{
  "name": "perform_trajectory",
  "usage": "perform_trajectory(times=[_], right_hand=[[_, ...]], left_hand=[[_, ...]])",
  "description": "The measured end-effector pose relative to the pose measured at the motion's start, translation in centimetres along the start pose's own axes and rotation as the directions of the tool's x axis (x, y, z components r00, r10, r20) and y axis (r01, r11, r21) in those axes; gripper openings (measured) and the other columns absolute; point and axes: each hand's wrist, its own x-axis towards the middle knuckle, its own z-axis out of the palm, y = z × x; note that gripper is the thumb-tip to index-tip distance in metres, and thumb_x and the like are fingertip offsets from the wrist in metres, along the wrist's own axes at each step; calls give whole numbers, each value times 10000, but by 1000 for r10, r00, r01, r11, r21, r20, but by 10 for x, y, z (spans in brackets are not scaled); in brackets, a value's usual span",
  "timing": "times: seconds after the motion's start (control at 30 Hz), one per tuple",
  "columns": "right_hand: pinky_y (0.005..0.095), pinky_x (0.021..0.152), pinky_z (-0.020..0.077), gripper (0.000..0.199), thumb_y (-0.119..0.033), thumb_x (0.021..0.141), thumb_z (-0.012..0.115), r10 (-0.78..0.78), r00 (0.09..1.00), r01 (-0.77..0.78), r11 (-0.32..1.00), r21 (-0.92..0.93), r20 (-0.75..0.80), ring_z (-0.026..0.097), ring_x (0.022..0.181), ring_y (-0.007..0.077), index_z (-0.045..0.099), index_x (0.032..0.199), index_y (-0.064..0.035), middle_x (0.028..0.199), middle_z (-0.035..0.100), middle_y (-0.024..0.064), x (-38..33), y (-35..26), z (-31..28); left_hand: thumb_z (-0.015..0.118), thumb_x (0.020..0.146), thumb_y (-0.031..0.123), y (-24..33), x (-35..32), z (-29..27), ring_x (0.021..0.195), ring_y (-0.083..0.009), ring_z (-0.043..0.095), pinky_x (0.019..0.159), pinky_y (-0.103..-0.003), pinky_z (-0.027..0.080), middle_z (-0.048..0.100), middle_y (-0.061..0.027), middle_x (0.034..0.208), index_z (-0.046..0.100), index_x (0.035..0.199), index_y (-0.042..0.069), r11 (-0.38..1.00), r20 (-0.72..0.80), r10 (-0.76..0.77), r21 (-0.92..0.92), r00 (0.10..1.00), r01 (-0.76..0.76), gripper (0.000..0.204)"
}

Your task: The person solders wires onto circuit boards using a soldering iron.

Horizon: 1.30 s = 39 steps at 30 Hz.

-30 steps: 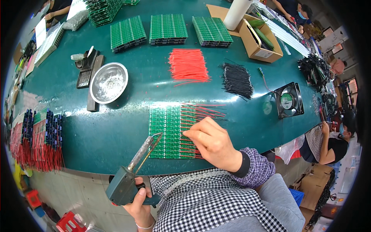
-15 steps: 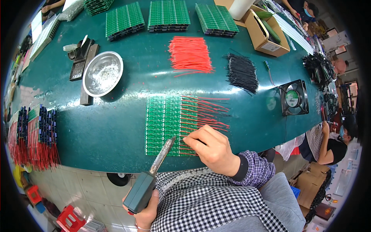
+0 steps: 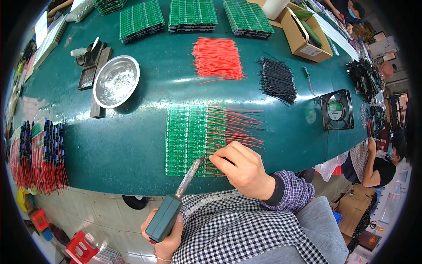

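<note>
A green circuit board panel [image 3: 184, 141] lies on the table in front of me, with red and some dark wires [image 3: 237, 127] fixed in a column and sticking out to the right. My left hand [image 3: 169, 235] is wrapped round the dark grey body of a soldering gun [image 3: 163, 218]. Its metal tip reaches up to the panel, beside my right fingertips. My right hand [image 3: 244, 169] pinches a thin wire over the wire column; most of that wire is hidden by the fingers, and its colour cannot be made out.
Beyond the panel lie a pile of red wires [image 3: 217, 59] and a pile of black wires [image 3: 278, 80]. A metal bowl [image 3: 102, 100] stands left, a fan [image 3: 336, 110] right. Stacked panels [image 3: 193, 15] line the back; wired boards [image 3: 47, 145] stand far left. Other people sit at the right.
The soldering gun has shifted slightly right, its tip now closer to my right fingertips. My right hand stays almost where it was, still pinching. The view has tilted a little.
</note>
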Motion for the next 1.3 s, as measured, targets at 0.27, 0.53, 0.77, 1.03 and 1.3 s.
perform_trajectory(times=[0.27,0.53,0.77,1.03,1.3], right_hand=[[323,617,542,271,-10,693,712,21,1000,-21,1000,9,-8,634,761,222,723,963,15,897,662,84,0,-1,0],[324,622,548,270,-3,693,713,21,1000,-21,1000,3,-11,639,769,223,723,962,18,900,664,84,0,-2,1],[324,692,540,280,-35,725,700,-6,999,7,1000,18,-46,626,841,228,689,998,26,935,641,87,-6,-3,2],[323,628,549,298,18,670,725,-9,996,15,998,65,-85,638,771,239,726,968,28,909,675,95,-7,-6,7],[325,635,550,287,5,668,721,0,998,5,998,68,-69,634,780,242,730,953,26,907,671,97,-8,-6,8]], left_hand=[[808,736,95,-9,-11,-4,618,-236,625,562,-333,483,657,-126,798,706,891,-33,997,-39,-64,-55,997,61,226],[815,729,90,-5,-14,-2,671,-230,654,614,-330,514,678,-122,827,710,922,-41,994,-65,-96,-67,993,91,256],[823,718,85,0,-14,-5,685,-231,670,629,-328,528,691,-134,842,715,941,-49,995,-66,-95,-26,993,93,282],[818,698,58,-2,-15,-4,641,-236,664,582,-327,517,687,-139,814,719,904,-55,997,-84,-68,-37,994,65,255],[808,684,25,-2,-14,-4,640,-252,678,568,-335,517,691,-149,805,725,890,-51,1000,-34,-18,-1,999,18,234]])
